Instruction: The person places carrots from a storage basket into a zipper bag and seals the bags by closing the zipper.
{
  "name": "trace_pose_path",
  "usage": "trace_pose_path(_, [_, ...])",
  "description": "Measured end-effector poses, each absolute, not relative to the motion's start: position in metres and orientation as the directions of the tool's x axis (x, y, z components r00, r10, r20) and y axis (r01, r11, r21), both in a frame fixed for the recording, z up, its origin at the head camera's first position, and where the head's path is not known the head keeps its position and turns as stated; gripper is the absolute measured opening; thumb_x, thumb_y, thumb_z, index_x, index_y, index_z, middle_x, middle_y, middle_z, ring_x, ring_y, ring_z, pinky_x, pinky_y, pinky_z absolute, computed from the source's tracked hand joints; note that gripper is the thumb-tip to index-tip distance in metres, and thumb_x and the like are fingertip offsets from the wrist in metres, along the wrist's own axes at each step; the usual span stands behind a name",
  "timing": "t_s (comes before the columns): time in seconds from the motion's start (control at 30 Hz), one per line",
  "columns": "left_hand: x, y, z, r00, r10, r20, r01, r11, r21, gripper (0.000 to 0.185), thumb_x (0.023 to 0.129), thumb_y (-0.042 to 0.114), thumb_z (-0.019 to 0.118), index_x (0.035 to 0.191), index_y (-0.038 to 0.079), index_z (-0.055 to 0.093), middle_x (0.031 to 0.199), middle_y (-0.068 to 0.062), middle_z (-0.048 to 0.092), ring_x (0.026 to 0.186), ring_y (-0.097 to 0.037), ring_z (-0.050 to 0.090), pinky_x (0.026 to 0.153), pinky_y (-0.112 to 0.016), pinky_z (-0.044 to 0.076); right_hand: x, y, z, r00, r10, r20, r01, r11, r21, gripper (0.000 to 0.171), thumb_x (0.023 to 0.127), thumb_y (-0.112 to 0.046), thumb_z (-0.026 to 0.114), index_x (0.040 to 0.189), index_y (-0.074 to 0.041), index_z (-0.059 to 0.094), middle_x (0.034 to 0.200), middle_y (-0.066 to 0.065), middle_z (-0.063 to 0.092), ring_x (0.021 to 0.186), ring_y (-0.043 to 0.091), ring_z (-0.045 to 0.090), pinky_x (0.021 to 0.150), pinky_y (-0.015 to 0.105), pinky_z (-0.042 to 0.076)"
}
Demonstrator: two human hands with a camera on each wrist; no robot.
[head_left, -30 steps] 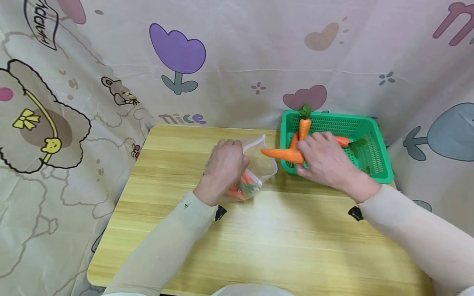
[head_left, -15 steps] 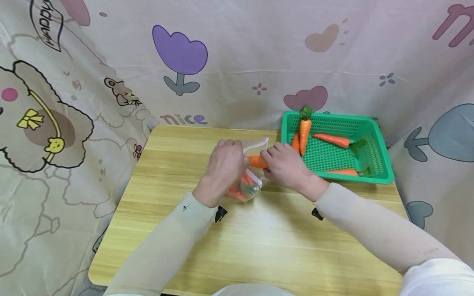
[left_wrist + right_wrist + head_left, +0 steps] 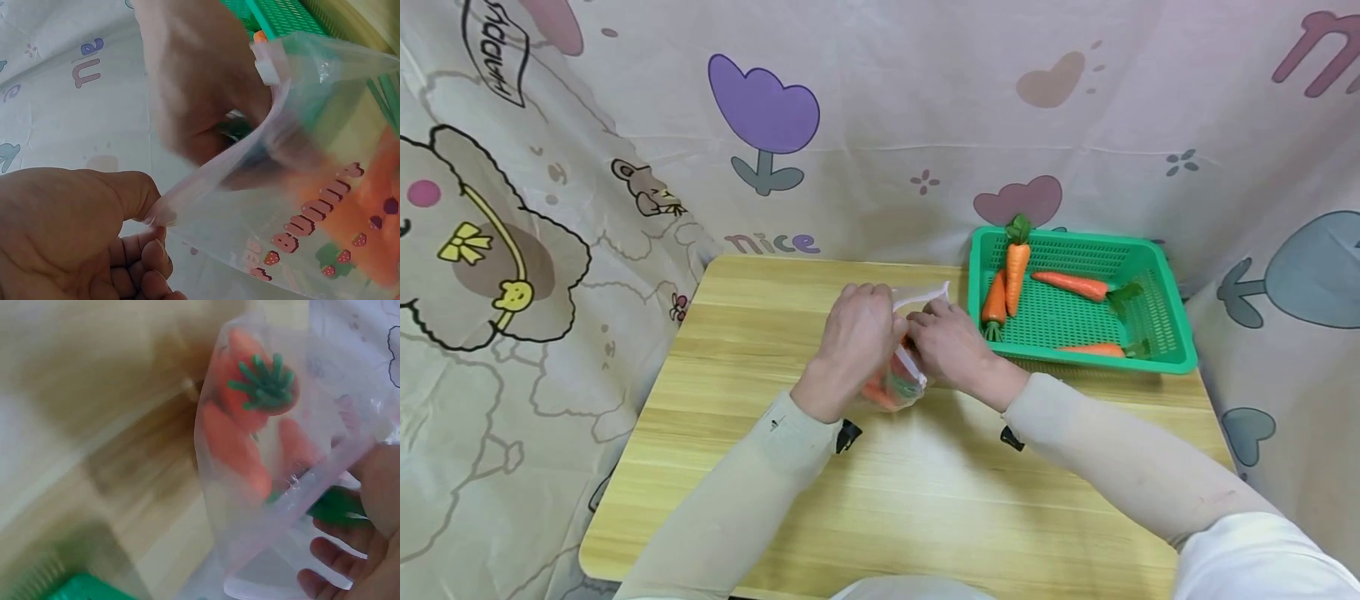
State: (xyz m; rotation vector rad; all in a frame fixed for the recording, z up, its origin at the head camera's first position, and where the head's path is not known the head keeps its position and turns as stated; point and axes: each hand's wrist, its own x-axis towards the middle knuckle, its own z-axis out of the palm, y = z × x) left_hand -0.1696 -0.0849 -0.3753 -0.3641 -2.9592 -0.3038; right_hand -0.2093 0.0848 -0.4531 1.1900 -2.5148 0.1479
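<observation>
**A:** Where is the bag from your seat?

**B:** The bag (image 3: 904, 367) lies on the table (image 3: 925, 500), just left of the basket (image 3: 1157, 354). My left hand (image 3: 856, 333) pinches its near lip, thumb and fingers curled on the film. My right hand (image 3: 951, 346) is at the mouth, fingers pushed inside; I cannot tell whether they grip a carrot in there.

**A:** What is already in it?

**B:** Carrots (image 3: 240, 434), leafy tops toward the opening. Four more carrots (image 3: 1071, 285) lie in the basket.

**A:** How would you do this step well?

**B:** I judge the mouth should stay wide, so I'd keep the left pinch firm and lifted away from the basket. I'd slide the carrot in tip first, along the ones inside. The film is thin and slack; a snagged leaf top could fold the lip shut.
</observation>
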Motion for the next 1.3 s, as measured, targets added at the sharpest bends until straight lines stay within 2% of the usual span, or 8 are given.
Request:
trace_pose_path(0.1, [-0.169, -0.087, -0.376, -0.956, 0.224, 0.187, 0.257, 0.950, 0.176, 0.017, 0.097, 0.016, 0.070, 0.092, 0.000, 0.068, 0.079, -0.007, 0.066, 0.074, -0.023, 0.059, 0.080, -0.036, 0.048, -0.208, 0.085, -0.455, -0.568, -0.751, 0.338, -0.791, 0.611, 0.030, 0.021, 0.094, -0.029, 0.079, 0.102, -0.010, 0.077, 0.099, 0.006, 0.077, 0.095, 0.031, 0.066, 0.083, 0.044, 0.056])
trace_pose_path(0.27, [-0.170, -0.091, -0.375, -0.960, 0.204, 0.193, 0.242, 0.950, 0.196, 0.015, 0.096, 0.013, 0.065, 0.089, 0.000, 0.066, 0.076, -0.008, 0.063, 0.071, -0.024, 0.057, 0.077, -0.036, 0.047, -0.208, 0.097, -0.455, -0.566, -0.731, 0.381, -0.787, 0.617, 0.015, 0.019, 0.093, -0.022, 0.078, 0.081, -0.010, 0.071, 0.081, 0.004, 0.071, 0.077, 0.027, 0.061, 0.064, 0.038, 0.050])
trace_pose_path(0.4, [-0.170, -0.093, -0.371, -0.967, 0.174, 0.183, 0.212, 0.954, 0.212, 0.017, 0.097, 0.015, 0.065, 0.090, -0.001, 0.066, 0.077, -0.009, 0.062, 0.073, -0.026, 0.057, 0.077, -0.037, 0.047, -0.208, 0.114, -0.456, -0.696, -0.619, 0.364, -0.675, 0.737, -0.039, 0.024, 0.093, -0.020, 0.075, 0.075, -0.009, 0.064, 0.071, 0.004, 0.061, 0.067, 0.025, 0.057, 0.056, 0.038, 0.048])
trace_pose_path(0.53, [-0.171, -0.096, -0.367, -0.980, 0.127, 0.154, 0.162, 0.957, 0.240, 0.022, 0.098, 0.019, 0.067, 0.094, -0.003, 0.066, 0.078, -0.009, 0.062, 0.078, -0.028, 0.057, 0.078, -0.038, 0.049, -0.207, 0.126, -0.459, -0.860, -0.459, 0.225, -0.495, 0.857, -0.142, 0.032, 0.097, -0.026, 0.069, 0.074, -0.011, 0.054, 0.067, 0.004, 0.052, 0.057, 0.024, 0.054, 0.045, 0.040, 0.046])
trace_pose_path(0.67, [-0.171, -0.099, -0.365, -0.988, 0.101, 0.116, 0.128, 0.957, 0.262, 0.024, 0.099, 0.021, 0.067, 0.096, -0.002, 0.066, 0.079, -0.008, 0.061, 0.081, -0.028, 0.057, 0.078, -0.037, 0.049, -0.207, 0.128, -0.460, -0.930, -0.359, 0.072, -0.366, 0.900, -0.236, 0.036, 0.099, -0.035, 0.064, 0.074, -0.012, 0.053, 0.066, 0.006, 0.054, 0.052, 0.024, 0.054, 0.042, 0.041, 0.043])
trace_pose_path(0.87, [-0.169, -0.102, -0.365, -0.992, 0.076, 0.102, 0.102, 0.954, 0.282, 0.023, 0.099, 0.021, 0.067, 0.096, -0.002, 0.066, 0.081, -0.008, 0.061, 0.082, -0.029, 0.056, 0.076, -0.038, 0.048, -0.208, 0.124, -0.455, -0.953, -0.294, -0.079, -0.246, 0.897, -0.366, 0.024, 0.099, -0.028, 0.060, 0.080, -0.013, 0.060, 0.066, 0.005, 0.057, 0.055, 0.024, 0.055, 0.045, 0.038, 0.042])
trace_pose_path(1.07, [-0.169, -0.090, -0.380, -0.965, 0.190, 0.181, 0.204, 0.977, 0.060, 0.027, 0.098, 0.025, 0.070, 0.096, -0.002, 0.067, 0.082, -0.009, 0.066, 0.076, -0.027, 0.059, 0.072, -0.039, 0.050, -0.205, 0.114, -0.439, -0.939, -0.345, -0.009, -0.283, 0.783, -0.553, 0.018, 0.096, -0.022, 0.059, 0.080, -0.013, 0.060, 0.064, 0.000, 0.054, 0.057, 0.019, 0.052, 0.051, 0.033, 0.038])
trace_pose_path(1.3, [-0.168, -0.078, -0.395, -0.940, 0.252, 0.230, 0.235, 0.967, -0.097, 0.029, 0.096, 0.029, 0.072, 0.100, 0.001, 0.066, 0.087, -0.007, 0.064, 0.077, -0.024, 0.054, 0.067, -0.036, 0.049, -0.199, 0.111, -0.439, -0.931, -0.365, 0.012, -0.320, 0.800, -0.508, 0.020, 0.093, -0.020, 0.060, 0.074, -0.015, 0.056, 0.063, -0.001, 0.053, 0.058, 0.019, 0.052, 0.051, 0.033, 0.037])
